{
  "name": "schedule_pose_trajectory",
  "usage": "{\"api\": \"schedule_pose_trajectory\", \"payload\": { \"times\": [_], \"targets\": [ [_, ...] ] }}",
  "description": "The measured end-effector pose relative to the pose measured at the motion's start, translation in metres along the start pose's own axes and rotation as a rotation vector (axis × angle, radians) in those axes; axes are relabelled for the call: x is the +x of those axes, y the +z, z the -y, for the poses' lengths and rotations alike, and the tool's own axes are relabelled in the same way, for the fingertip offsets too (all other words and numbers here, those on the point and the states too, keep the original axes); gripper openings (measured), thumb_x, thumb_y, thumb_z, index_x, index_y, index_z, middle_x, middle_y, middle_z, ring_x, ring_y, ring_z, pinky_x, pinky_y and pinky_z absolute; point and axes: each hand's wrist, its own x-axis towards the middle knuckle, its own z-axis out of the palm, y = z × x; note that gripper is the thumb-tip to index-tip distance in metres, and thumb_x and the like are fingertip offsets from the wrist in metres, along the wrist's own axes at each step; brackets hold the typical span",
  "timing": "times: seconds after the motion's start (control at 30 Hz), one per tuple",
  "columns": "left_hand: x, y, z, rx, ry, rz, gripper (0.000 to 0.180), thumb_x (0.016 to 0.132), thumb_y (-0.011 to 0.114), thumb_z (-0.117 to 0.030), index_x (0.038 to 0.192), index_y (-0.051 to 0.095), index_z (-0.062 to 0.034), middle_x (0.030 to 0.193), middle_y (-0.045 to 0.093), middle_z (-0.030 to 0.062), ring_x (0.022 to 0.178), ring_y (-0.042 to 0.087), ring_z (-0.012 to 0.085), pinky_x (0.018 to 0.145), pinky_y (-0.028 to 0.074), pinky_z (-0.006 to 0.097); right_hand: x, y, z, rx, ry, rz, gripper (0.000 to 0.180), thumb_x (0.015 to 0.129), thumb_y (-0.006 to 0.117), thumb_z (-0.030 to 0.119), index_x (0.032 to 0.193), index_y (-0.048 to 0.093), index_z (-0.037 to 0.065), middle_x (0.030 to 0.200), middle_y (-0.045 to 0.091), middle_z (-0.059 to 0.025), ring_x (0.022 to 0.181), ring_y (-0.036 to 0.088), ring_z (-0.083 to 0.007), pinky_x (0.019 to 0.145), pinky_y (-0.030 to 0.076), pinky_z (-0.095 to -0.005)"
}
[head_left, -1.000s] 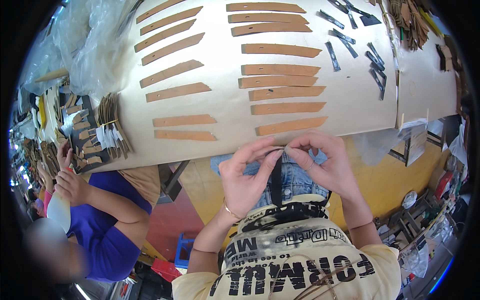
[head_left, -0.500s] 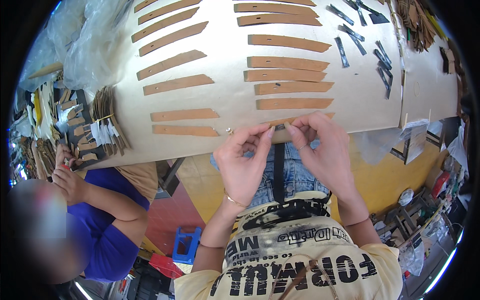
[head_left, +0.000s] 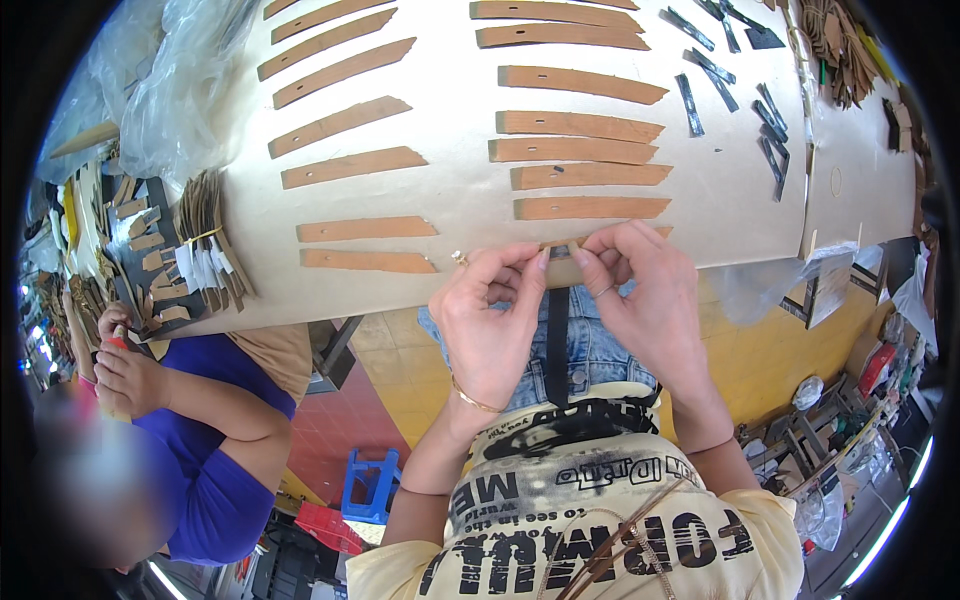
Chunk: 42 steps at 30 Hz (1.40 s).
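Observation:
My left hand (head_left: pixel 487 315) and my right hand (head_left: pixel 645 290) meet at the near edge of the table. Thumb and fingers of both are pinched on a tan leather-like strip (head_left: pixel 563 273), bent up between the thumbs. A small dark patch shows on it, but most of the strip is hidden by my fingers. Just beyond my hands lies a column of brown strips (head_left: pixel 590 208), each with a slanted right end and several with a small slot. A second column of brown strips (head_left: pixel 365 230) lies to the left.
Short black strips (head_left: pixel 690 105) lie scattered at the far right of the table (head_left: pixel 740 225). Clear plastic sheeting (head_left: pixel 180 110) and a tied bundle of strips (head_left: pixel 212 245) are on the left. A co-worker in a blue top (head_left: pixel 225 500) works at the left with a red-tipped item. A blue stool (head_left: pixel 370 485) stands below.
My hands stay almost in place with the strip between them. The co-worker's hands have moved slightly down. The view has shifted a little.

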Motion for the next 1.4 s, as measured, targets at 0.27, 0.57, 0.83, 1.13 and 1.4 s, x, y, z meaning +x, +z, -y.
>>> {"api": "schedule_pose_trajectory", "payload": {
  "times": [0.27,0.57,0.83,1.13,1.4],
  "targets": [
    [-0.001,0.002,0.0,0.05,0.031,-0.016,0.01,0.087,0.075,0.0,0.095,0.072,0.0046,0.079,0.069,0.004,0.068,0.059,0.0045,0.061,0.049,0.019,0.0,0.003,-0.003,0.003,-0.015,-0.012,0.01,0.088,0.07,0.015,0.086,0.064,0.007,0.074,0.062,-0.0053,0.061,0.063,-0.0238,0.058,0.045,-0.0377],
    [-0.003,0.006,-0.003,0.118,0.108,-0.074,0.01,0.083,0.076,0.001,0.092,0.071,0.0024,0.077,0.069,0.0072,0.065,0.063,0.0083,0.059,0.051,0.022,0.0,0.004,-0.002,-0.055,-0.043,-0.028,0.014,0.087,0.073,0.011,0.083,0.064,0.002,0.073,0.06,-0.0062,0.059,0.058,-0.0173,0.057,0.047,-0.03],
    [-0.011,-0.01,0.01,0.343,0.395,-0.203,0.033,0.078,0.071,0.008,0.106,0.073,-0.0081,0.1,0.062,0.0116,0.073,0.062,0.0181,0.055,0.049,0.026,0.001,0.004,-0.003,-0.043,-0.066,-0.047,0.014,0.086,0.074,0.012,0.083,0.064,0.003,0.071,0.059,-0.0052,0.058,0.057,-0.0165,0.056,0.047,-0.0292],
    [-0.023,0.001,0.026,0.875,0.649,-0.089,0.061,0.07,0.069,0.001,0.127,0.068,-0.0212,0.123,0.057,0.0128,0.093,0.056,0.0273,0.076,0.046,0.039,0.0,0.005,-0.006,-0.019,-0.054,-0.051,0.016,0.085,0.075,0.012,0.088,0.062,0.003,0.071,0.059,-0.0047,0.058,0.058,-0.0157,0.055,0.047,-0.0284],
    [-0.022,-0.003,0.033,0.945,0.712,-0.071,0.059,0.071,0.068,-0.001,0.128,0.068,-0.0193,0.127,0.056,0.0135,0.1,0.056,0.0296,0.085,0.043,0.042,-0.009,-0.002,-0.012,0.175,0.147,-0.143,0.035,0.085,0.07,0.006,0.114,0.051,0.006,0.079,0.057,-0.0074,0.068,0.06,-0.0258,0.061,0.048,-0.0391]
  ]
}}
